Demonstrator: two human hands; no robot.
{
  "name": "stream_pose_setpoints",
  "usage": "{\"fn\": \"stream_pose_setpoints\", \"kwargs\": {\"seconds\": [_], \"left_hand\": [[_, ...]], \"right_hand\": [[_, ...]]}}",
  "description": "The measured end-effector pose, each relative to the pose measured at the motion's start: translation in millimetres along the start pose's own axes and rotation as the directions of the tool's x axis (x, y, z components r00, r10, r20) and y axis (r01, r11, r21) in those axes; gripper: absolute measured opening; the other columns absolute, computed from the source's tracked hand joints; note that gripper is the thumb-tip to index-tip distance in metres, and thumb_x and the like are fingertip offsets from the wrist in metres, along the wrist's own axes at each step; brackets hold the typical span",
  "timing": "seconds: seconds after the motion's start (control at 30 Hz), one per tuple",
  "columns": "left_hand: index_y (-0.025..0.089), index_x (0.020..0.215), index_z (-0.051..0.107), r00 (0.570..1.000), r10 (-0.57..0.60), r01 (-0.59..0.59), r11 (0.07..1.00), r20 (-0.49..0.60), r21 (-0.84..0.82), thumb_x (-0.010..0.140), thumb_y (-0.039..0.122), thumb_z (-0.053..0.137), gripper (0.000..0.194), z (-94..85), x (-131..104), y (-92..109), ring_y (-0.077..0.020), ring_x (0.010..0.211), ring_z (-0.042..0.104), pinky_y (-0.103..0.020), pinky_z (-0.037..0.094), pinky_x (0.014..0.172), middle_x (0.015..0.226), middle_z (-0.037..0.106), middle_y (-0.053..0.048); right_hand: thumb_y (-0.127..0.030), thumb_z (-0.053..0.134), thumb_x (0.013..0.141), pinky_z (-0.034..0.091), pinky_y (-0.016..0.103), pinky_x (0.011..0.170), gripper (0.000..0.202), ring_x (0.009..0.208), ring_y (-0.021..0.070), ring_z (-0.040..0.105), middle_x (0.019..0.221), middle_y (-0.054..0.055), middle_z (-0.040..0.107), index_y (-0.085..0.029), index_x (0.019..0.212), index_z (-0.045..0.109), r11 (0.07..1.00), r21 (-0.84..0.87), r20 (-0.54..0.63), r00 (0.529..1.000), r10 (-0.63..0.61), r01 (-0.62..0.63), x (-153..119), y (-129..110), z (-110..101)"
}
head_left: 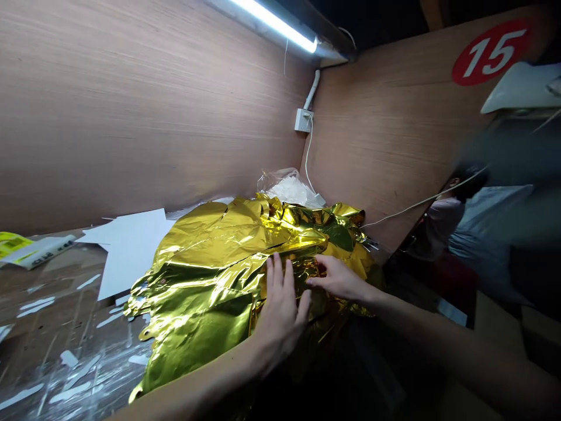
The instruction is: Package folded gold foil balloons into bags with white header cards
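A heap of flat, uninflated gold foil balloons (205, 280) spreads over the table, creased and shiny, with small holed tabs along its left edge. My left hand (283, 310) lies on the foil near the middle of the heap, fingers stretched and thumb apart. To its right, my right hand (342, 279) touches the heap with its fingers bent and its thumb held away from the forefinger. Gold foil shows in that gap, and I see no firm grip on it. The heap's lower right part is lost in shadow.
White sheets (134, 248) and paper strips (79, 374) lie on the table (26, 298) at left, near a yellow-and-white package (37, 248). A clear plastic bag (289, 186) sits in the corner. A white cord (407, 207) crosses the right panel (377, 146). Beyond it, a person (442, 222) is visible.
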State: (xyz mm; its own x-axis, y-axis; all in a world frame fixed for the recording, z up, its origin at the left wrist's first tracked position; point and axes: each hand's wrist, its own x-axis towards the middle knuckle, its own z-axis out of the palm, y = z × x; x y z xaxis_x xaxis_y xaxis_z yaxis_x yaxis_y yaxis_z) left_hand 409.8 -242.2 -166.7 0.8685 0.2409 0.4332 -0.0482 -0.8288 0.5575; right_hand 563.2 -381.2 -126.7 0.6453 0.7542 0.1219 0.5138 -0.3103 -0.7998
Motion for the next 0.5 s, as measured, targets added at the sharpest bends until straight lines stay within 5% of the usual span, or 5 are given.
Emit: {"fn": "stream_pose_setpoints", "kwargs": {"seconds": [0.13, 0.27, 0.5], "left_hand": [[0.014, 0.162, 0.027, 0.997, -0.063, 0.055, 0.988, -0.048, -0.143, 0.086, 0.024, 0.066, 0.086, -10.3, 16.5, -11.3, -0.0357, 0.154, 0.028, -0.052, 0.038, 0.120, 0.171, 0.005, -0.024], [0.023, 0.158, 0.037, 0.997, -0.043, 0.035, 0.990, -0.059, -0.138, 0.080, 0.021, 0.072, 0.086, -23.0, 29.7, -16.5, -0.0331, 0.148, 0.042, -0.053, 0.042, 0.118, 0.166, 0.033, -0.017], [0.021, 0.130, 0.062, 0.993, -0.116, 0.120, 0.921, 0.033, -0.372, 0.084, 0.021, 0.070, 0.046, -21.3, 35.4, -17.1, -0.0248, 0.105, 0.074, -0.042, 0.062, 0.091, 0.121, 0.074, -0.010]], "right_hand": [[-0.020, 0.081, 0.075, 0.051, 0.034, 0.081, 0.027, 0.088, 0.0231, 0.065, 0.092, 0.002, 0.070, -0.016, 0.097, 0.066, 0.996, 0.041, -0.025, 0.996, -0.084, 0.085, 1.1, 2.5, 2.2], [-0.022, 0.073, 0.084, 0.052, 0.029, 0.076, 0.024, 0.087, 0.0206, 0.067, 0.095, 0.001, 0.071, -0.018, 0.106, 0.063, 0.969, 0.169, -0.066, 0.983, -0.173, 0.182, 1.7, 11.9, 8.7], [-0.034, 0.073, 0.090, 0.052, 0.029, 0.074, 0.027, 0.085, 0.0198, 0.064, 0.094, 0.001, 0.067, -0.020, 0.108, 0.060, 0.935, 0.236, -0.187, 0.957, -0.223, 0.264, -3.8, 27.8, 19.2]]}}
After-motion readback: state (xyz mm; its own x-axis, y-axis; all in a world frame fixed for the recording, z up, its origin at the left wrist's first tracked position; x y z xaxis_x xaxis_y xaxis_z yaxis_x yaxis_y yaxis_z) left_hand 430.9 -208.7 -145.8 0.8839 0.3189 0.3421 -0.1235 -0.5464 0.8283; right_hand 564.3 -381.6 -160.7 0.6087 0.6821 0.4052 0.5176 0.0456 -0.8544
